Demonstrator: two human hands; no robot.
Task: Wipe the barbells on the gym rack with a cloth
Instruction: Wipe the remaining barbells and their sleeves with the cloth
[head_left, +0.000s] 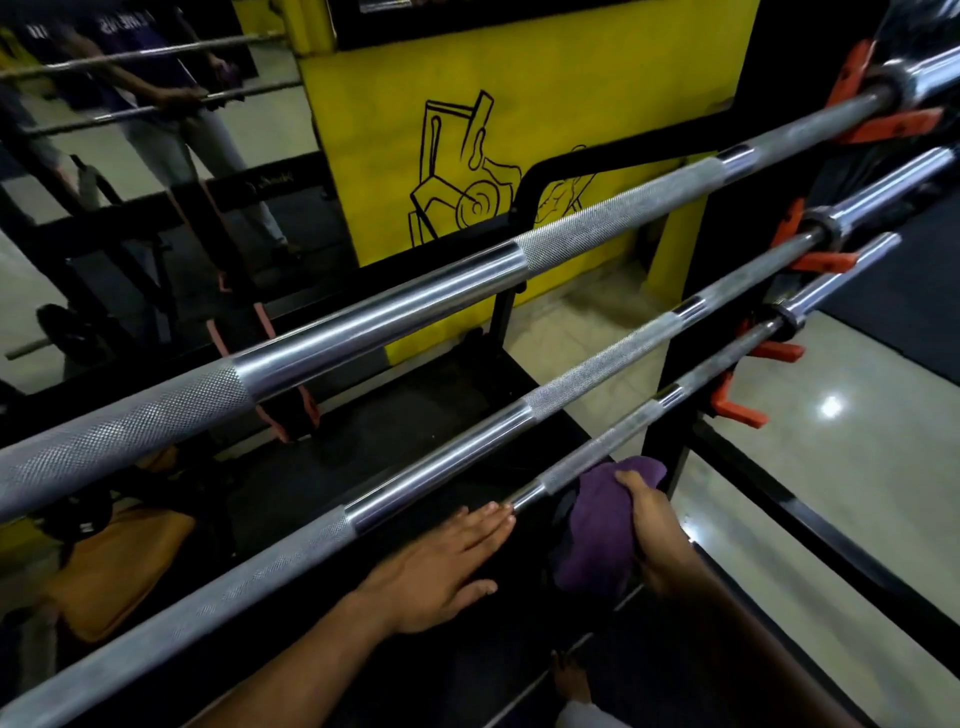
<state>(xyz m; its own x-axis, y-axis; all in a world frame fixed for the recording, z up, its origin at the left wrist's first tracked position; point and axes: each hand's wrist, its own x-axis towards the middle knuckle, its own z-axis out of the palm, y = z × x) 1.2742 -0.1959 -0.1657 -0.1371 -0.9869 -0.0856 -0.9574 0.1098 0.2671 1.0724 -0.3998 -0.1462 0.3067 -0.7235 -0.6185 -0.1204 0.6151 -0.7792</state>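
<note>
Three steel barbells lie across the black rack, running from lower left to upper right. The top barbell (374, 317) is nearest my head, the middle barbell (436, 478) is below it, and the lowest barbell (623, 431) is on the right. My right hand (652, 530) grips a purple cloth (597, 525) bunched against the lowest barbell's knurled part. My left hand (441, 566) lies flat with straight fingers, its fingertips touching the same bar's smooth section just left of the cloth.
Orange rack hooks (826, 260) hold the bar ends on a black upright (670, 395) at right. A yellow wall panel (519, 104) with a drawing stands behind. A mirror (130, 156) at left reflects a person and bars. An orange bag (119, 566) lies on the floor below.
</note>
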